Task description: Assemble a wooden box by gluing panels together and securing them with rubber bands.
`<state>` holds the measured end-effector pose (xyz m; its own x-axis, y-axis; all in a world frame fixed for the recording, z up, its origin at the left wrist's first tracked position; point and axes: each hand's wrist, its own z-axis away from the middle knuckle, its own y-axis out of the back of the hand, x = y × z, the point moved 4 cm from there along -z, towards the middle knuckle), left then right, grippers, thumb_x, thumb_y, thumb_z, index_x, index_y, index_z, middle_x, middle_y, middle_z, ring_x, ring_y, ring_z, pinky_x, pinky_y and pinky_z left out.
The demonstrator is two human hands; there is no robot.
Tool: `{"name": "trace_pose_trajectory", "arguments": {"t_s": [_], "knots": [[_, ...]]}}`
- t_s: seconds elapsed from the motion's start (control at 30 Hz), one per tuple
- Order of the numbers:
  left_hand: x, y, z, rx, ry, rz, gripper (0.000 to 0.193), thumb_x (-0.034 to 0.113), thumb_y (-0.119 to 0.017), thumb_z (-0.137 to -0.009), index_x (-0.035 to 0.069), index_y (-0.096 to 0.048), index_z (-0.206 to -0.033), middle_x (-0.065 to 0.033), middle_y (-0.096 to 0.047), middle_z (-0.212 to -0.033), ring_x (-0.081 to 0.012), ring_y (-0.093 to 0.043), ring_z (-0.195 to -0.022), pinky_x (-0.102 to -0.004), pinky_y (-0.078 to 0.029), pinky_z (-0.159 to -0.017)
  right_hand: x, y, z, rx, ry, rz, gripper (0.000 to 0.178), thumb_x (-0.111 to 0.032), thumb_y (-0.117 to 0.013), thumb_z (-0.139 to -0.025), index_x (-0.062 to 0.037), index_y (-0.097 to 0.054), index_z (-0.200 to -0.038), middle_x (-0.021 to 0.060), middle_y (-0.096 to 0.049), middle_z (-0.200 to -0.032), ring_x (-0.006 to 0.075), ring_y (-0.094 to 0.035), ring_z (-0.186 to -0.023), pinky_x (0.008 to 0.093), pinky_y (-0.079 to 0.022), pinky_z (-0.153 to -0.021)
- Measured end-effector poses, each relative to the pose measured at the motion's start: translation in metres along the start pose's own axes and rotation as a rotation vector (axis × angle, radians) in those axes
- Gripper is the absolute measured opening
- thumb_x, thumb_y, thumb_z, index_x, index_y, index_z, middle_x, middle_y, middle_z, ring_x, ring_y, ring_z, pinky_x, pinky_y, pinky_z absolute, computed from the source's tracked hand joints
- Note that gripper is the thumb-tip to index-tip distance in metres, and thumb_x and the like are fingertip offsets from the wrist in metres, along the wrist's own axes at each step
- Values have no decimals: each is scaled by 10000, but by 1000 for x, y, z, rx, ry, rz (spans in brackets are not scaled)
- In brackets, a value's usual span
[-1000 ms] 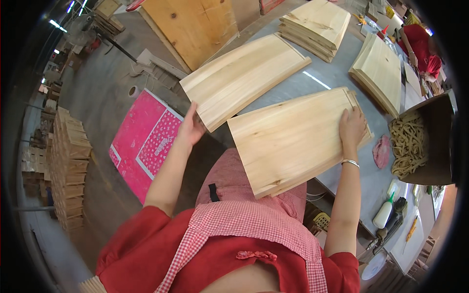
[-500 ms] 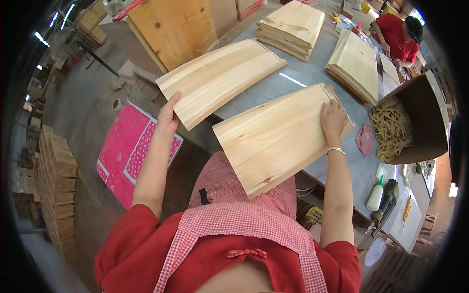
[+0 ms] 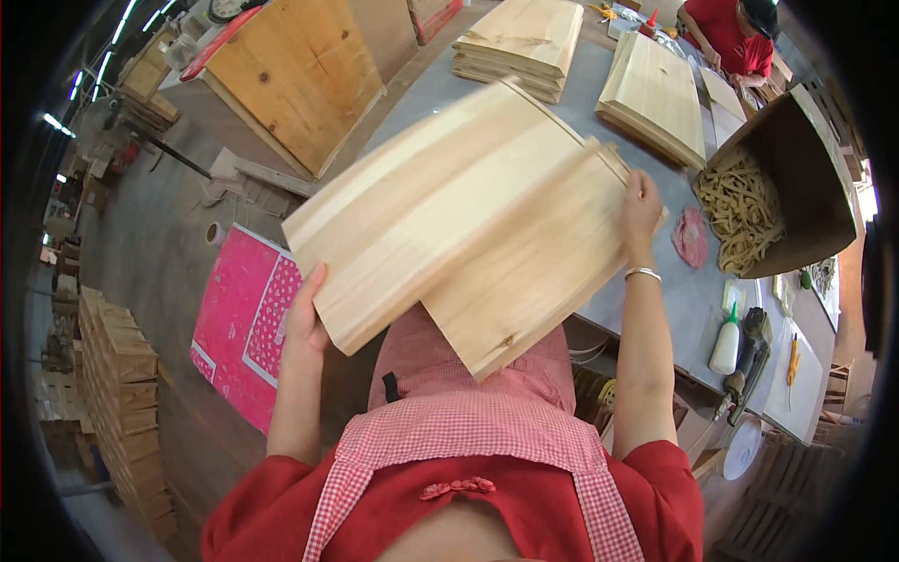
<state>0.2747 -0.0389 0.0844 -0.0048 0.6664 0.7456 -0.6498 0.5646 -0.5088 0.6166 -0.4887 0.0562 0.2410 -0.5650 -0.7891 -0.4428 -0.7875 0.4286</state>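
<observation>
A gray surface [image 3: 585, 108] stretches away before a person in a red-checked apron. Over its near edge, an upper wooden panel [image 3: 431, 211] slants across a lower wooden panel [image 3: 534, 290]. The left hand [image 3: 304, 314], left of the surface, holds the upper panel's near corner, thumb on top. The right hand [image 3: 641, 211], above the surface, curls at the lower panel's right end; whether it grips cannot be told. On the surface's far part sit two stacks of similar panels; on its right side, an open cardboard box [image 3: 815, 178] of tan strips and a crumpled pink cloth [image 3: 690, 237]. Left of the surface, a pink sheet [image 3: 234, 300] stands out against concrete floor. Beyond its far right, a co-worker in red is cut off by the frame. The upper panel is motion-blurred and hides part of the lower; the left fingers are mostly concealed underneath.
</observation>
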Motion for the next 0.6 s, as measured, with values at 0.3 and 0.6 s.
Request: {"name": "trace_pose_trajectory", "arguments": {"t_s": [0.3, 0.6], "knots": [[-62, -13, 16, -29, 102, -193, 604, 236, -718, -919, -41, -446, -1382, -170, -583, -1312, -243, -593, -1182, -376, -491, -1000, -59, 12, -3, -285, 201, 135, 392, -277, -614, -919, 37, -658, -1148, 229, -687, -1094, 377, -650, -1029, 406, -505, -900], [-47, -23, 15, -110, -181, -627, 600, 207, -680, -946, -8, -392, -1427, -123, -558, -1331, -202, -518, -1238, -346, -406, -1056, -116, -26, 35, -548, 227, 386, 406, -279, -634, -870, 48, -646, -1111, 278, -661, -1102, 401, -630, -1061, 465, -499, -923]]}}
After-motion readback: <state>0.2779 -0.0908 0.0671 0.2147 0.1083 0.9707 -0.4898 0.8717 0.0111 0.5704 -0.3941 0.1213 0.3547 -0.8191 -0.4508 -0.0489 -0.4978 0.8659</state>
